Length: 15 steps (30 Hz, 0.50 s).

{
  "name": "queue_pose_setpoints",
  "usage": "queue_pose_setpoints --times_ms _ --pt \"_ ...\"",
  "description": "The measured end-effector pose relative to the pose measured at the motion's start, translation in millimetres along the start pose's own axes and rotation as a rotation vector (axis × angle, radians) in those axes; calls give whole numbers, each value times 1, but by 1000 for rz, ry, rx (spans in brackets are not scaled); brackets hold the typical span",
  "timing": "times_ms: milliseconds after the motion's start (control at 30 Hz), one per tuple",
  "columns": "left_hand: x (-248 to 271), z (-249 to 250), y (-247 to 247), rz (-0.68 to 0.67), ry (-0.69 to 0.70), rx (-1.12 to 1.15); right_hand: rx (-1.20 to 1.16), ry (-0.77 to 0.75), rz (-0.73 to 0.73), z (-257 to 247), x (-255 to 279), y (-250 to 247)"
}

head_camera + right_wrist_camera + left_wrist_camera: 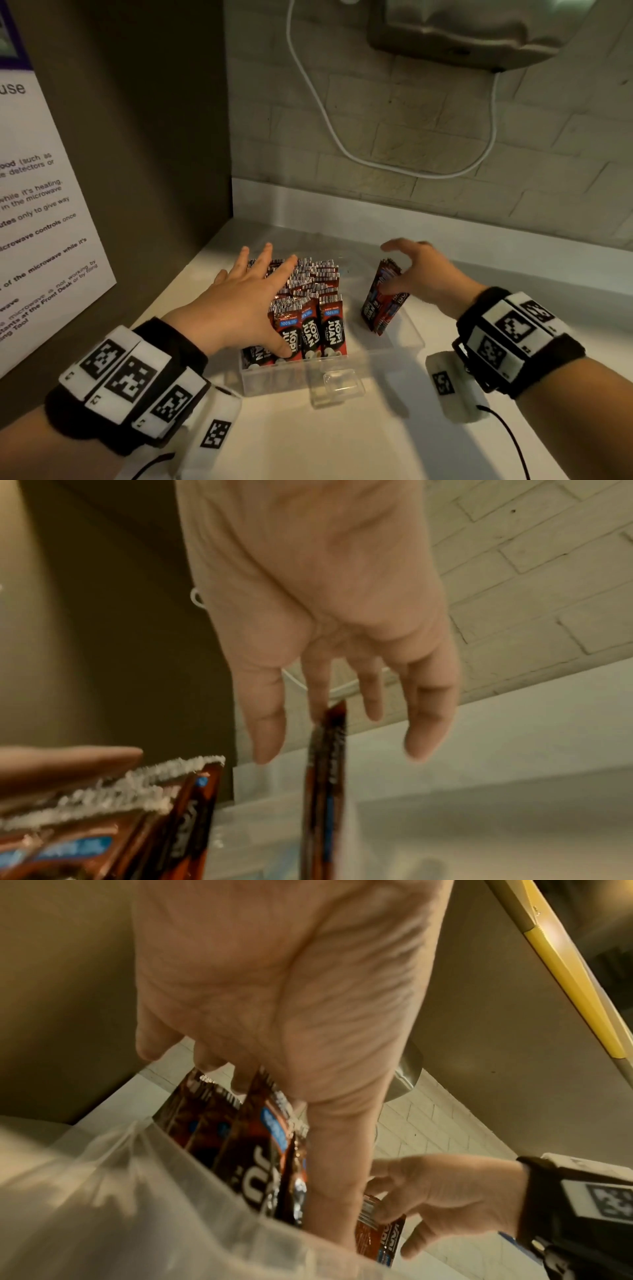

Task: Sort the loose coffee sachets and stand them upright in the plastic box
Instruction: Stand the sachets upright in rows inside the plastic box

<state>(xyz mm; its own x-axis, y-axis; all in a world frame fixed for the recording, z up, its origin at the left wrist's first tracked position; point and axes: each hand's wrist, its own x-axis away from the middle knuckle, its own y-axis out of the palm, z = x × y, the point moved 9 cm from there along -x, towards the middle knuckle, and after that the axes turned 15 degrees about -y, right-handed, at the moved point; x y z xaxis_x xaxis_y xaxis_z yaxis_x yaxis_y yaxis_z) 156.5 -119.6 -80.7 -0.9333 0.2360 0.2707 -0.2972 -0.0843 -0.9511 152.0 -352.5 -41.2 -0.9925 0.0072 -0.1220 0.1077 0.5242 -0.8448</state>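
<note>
The left hand (274, 993) fills the upper middle, palm toward the camera, its straight fingers (337, 1172) reaching down against upright coffee sachets (246, 1150) inside the clear plastic box (120, 1204). At four o'clock, the right hand (445, 1194) pinches a small stack of sachets (380, 1237) beside them.

Sachets (310, 330) read "KOPI JUAN" — "100%".

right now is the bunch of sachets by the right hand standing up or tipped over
Tipped. The small bunch stands on end in the box, leaning left, by the right hand.
</note>
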Motion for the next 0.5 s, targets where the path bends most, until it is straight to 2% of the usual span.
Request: queue_pose_setpoints --times_ms 67,200,300,500 --pt "1 -2 -2 3 -4 16 3 -49 -109 1 -3 13" --pt "2 -5 -7 22 -3 36 92 -122 -59 -2 -8 9" --pt "4 -4 -9 39 4 53 153 -146 -98 -5 -9 14" --pt "10 -3 -15 43 4 96 234 -149 -80 -5 -10 15"
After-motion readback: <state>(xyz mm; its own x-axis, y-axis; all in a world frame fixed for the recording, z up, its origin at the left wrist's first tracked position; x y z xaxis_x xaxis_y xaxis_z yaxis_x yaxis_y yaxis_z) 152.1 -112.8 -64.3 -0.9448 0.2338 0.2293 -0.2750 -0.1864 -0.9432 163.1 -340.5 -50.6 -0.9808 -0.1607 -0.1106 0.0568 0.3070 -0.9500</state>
